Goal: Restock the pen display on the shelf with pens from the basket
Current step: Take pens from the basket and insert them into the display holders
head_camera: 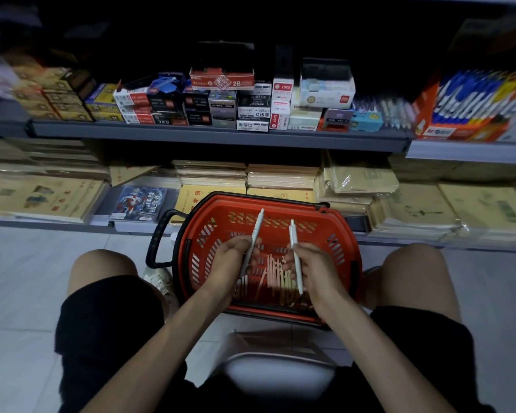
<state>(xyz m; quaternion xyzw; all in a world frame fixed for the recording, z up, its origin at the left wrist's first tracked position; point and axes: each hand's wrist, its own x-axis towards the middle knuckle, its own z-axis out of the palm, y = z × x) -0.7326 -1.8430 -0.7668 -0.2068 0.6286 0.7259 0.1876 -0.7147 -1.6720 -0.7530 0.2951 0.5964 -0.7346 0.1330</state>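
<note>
Left hand [236,251] and right hand [307,263] each grip one white pen [295,254] above the basket [334,231]. Both should likely rise tips-forward toward the shelf [221,134], kept apart.

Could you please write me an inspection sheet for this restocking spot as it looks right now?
Surface: pale tiled floor; red plastic basket stands on it between the person's knees.
Job's things: loose pale pens lie in the basket bottom; each hand holds one white pen, left, right.
Clutter: small stationery boxes stacked on the grey upper shelf; brown paper pads on the lower shelf.
Grips: left hand and right hand both closed on pens, over the basket.
Cables: nothing seen.
Surroundings: white stool under the person; top of the shelving dark.
</note>
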